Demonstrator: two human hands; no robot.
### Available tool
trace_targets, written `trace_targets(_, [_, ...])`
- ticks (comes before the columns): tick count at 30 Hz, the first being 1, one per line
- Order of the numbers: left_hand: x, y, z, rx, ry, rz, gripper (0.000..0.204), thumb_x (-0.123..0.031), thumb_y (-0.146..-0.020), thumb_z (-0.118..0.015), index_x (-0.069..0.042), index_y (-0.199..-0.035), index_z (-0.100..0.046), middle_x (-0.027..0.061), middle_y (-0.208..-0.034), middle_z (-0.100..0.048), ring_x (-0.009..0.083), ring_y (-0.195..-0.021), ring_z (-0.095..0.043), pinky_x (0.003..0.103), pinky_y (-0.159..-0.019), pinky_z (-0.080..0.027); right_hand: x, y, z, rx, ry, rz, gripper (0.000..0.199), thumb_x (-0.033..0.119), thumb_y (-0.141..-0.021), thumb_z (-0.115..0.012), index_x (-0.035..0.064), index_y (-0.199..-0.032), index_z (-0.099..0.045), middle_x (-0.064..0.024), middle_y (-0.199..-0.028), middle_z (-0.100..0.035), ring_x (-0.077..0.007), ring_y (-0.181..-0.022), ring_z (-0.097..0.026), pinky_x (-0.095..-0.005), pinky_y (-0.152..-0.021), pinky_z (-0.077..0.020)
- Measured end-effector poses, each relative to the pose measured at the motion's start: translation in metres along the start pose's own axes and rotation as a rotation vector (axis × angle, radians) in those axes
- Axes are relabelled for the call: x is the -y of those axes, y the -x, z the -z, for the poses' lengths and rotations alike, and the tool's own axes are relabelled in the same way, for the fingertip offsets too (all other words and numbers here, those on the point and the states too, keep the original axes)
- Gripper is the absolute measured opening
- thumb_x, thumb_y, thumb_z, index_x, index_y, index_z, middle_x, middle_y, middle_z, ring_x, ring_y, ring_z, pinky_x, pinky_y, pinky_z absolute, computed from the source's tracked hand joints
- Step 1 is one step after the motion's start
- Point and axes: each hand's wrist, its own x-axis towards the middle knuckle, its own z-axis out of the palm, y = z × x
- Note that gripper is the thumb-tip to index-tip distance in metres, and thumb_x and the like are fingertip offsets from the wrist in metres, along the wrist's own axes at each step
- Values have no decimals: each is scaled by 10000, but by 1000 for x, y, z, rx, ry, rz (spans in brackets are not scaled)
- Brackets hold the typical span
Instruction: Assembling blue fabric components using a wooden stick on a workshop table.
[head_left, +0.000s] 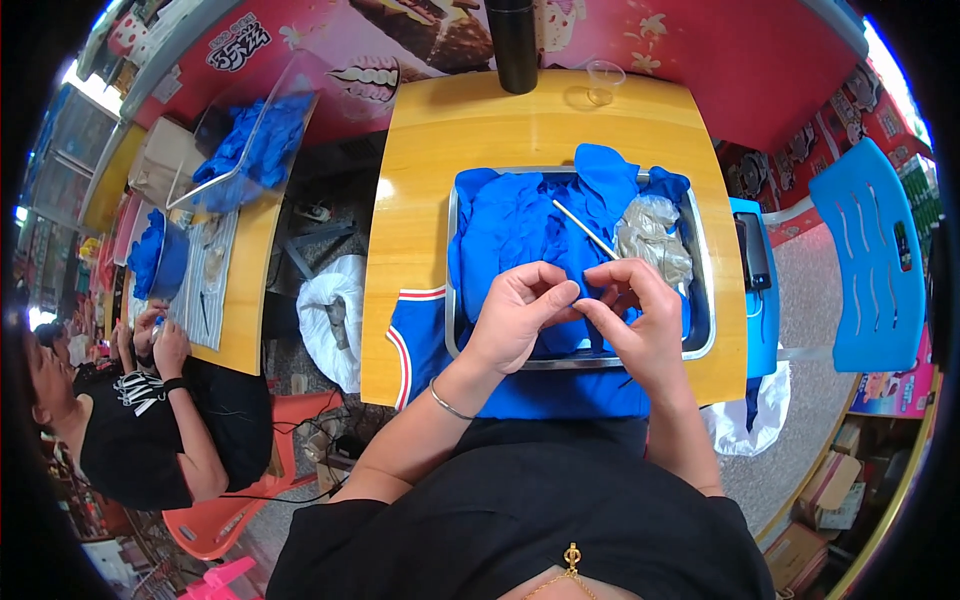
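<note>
My left hand (515, 315) and my right hand (640, 310) meet fingertip to fingertip above the near side of a metal tray (452, 300) on a yellow table (420, 200). Between the fingers I pinch the lower end of a thin pale stick (585, 229), which slants up and away to the left. Under the hands the tray holds crumpled blue gloves (510, 225) and a wad of clear grey plastic (655, 240). A blue cloth with red and white trim (415, 335) lies under the tray's near edge.
A black bottle (513, 45) and a clear plastic cup (603, 80) stand at the table's far edge. To the right are a blue plastic chair (870, 260) and a blue stool with a phone (753, 250). At the left a seated person (130, 420) works at another yellow table (240, 290) with blue gloves.
</note>
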Motion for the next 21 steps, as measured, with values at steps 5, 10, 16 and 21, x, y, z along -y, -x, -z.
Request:
trace_targets(5, [2,1,1,67,34,38,51,-84,-845,-605,-38,-867,-608,17,-837,-589,107,-774,-604,270,-697,-544,-6,5,0,44,-96,-61,215,33,-713,-684,7,-917,-620,-82,-823,-633,-129,-655,-607,-230,-563,-484])
trace_targets(10, [1,2,-1,31,-19,41,81,-93,-847,-602,-21,-877,-627,34,-851,-596,114,-793,-600,273,-703,-545,-8,7,1,44,-101,-81,227,31,-719,-680,-3,-937,-627,-91,-846,-643,-134,-665,-616,-237,-570,-490])
trace_targets(16, [2,1,-3,28,-91,-29,110,-85,-834,-621,8,-892,-635,68,-844,-624,119,-765,-610,244,-681,-534,-5,9,1,42,-40,-68,222,24,-731,-666,-10,-947,-632,-105,-850,-644,-145,-665,-618,-239,-568,-490])
trace_targets(21, [4,0,-1,58,-178,-87,108,-83,-820,-638,18,-852,-618,72,-792,-631,116,-733,-612,231,-669,-524,-2,9,0,37,24,-8,216,18,-725,-666,1,-939,-645,-108,-843,-641,-155,-659,-618,-243,-566,-494])
